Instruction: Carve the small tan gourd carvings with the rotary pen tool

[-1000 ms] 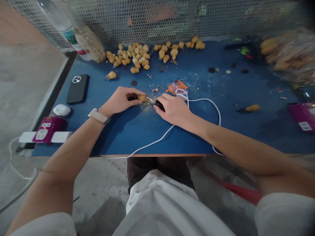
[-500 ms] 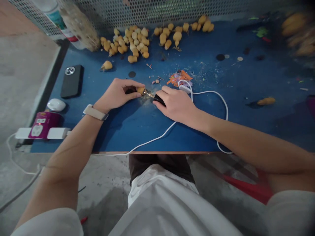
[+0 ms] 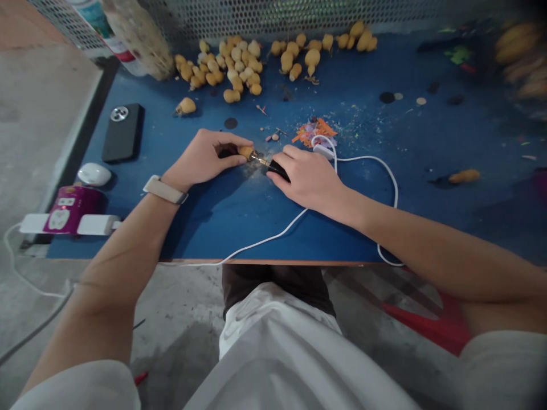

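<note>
Between the thumb and fingers of my left hand (image 3: 204, 158) is a small tan gourd (image 3: 245, 152), mostly hidden by the fingers. My right hand (image 3: 315, 179) is wrapped round a black pen-shaped rotary tool (image 3: 280, 170) with a brass-coloured front end. Its thin tip points left and meets the gourd's near end; whether it goes inside is too small to tell. Pale dust lies on the blue tabletop (image 3: 256, 219) below this meeting point. A white cable (image 3: 273, 236) with an inline switch (image 3: 323, 151) runs past my right hand.
Several small gourds (image 3: 239, 65) are heaped along the back by a perforated metal panel (image 3: 200, 23). Orange and purple shavings (image 3: 314, 132) lie behind my right hand. On the left are a black phone (image 3: 123, 134), a white case (image 3: 94, 174) and a purple power adapter (image 3: 70, 209).
The view has shifted slightly. Both hands keep the same hold, with the tool's tip still at the gourd's end.
</note>
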A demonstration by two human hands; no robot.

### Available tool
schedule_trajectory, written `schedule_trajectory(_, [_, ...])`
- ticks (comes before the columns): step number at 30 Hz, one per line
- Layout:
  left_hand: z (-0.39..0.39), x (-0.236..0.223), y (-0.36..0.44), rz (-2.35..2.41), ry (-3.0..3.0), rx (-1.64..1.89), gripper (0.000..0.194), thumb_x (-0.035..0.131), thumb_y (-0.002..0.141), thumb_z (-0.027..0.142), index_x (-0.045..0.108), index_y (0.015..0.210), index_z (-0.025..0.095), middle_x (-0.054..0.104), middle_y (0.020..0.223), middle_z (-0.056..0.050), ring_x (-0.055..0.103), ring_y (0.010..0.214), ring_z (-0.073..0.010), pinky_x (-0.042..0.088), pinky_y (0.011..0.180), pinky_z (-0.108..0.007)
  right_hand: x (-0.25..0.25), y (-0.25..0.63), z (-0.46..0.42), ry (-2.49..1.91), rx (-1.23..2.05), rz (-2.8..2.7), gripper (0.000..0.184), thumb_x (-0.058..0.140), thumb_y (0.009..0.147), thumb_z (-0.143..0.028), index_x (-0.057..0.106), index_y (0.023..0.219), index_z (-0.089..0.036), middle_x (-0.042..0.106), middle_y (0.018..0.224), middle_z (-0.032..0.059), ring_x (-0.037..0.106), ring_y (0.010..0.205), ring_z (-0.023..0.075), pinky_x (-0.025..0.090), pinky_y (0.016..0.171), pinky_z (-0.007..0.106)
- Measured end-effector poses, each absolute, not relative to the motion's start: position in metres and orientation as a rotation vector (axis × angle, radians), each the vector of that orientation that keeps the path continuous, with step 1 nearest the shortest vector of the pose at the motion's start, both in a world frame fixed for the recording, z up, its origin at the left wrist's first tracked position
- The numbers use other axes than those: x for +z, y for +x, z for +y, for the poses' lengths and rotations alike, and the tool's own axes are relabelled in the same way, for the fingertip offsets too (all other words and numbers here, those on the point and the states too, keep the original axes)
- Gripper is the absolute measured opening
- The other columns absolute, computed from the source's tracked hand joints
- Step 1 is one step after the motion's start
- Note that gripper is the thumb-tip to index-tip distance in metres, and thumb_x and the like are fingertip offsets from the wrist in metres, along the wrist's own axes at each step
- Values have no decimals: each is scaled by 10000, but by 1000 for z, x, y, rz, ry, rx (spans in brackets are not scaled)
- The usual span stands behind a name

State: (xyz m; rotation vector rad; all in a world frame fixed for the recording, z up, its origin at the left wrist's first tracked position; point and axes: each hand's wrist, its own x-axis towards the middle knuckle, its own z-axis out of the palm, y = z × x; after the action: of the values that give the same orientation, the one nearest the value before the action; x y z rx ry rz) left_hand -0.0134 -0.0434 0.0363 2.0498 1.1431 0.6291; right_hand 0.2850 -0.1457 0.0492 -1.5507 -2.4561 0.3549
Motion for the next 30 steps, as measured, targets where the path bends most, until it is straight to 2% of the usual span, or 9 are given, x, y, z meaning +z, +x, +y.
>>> schedule_trajectory(6, [-44, 37, -13, 1144, 2023, 651, 479, 1135, 951, 501, 1009, 1334, 242, 968, 1266, -129, 911, 1247, -377, 751, 1241, -528, 54, 284, -147, -1575, 370, -2471, 421, 587, 1339, -410, 852, 1551, -161, 790, 1446, 213, 782, 1212, 381, 489, 905, 417])
schedule_trajectory(11, [-44, 39, -12, 1130, 2039, 653, 529, 1143, 920, 588, 1016, 1308, 253, 971, 1236, -131, 915, 1205, -377, 768, 1188, -531, 52, 285, -147, -1564, 360, -2459, 429, 579, 1328, -404, 856, 1545, -159, 795, 1431, 212, 784, 1207, 379, 486, 901, 415])
schedule_trajectory(30, [-41, 32, -16, 1075, 2096, 671, 482, 1110, 960, 541, 1018, 1337, 255, 976, 1239, -127, 905, 1116, -346, 761, 1164, -532, 48, 287, -147, -1521, 306, -2465, 418, 603, 1318, -416, 846, 1546, -164, 796, 1409, 208, 785, 1154, 361, 482, 867, 405])
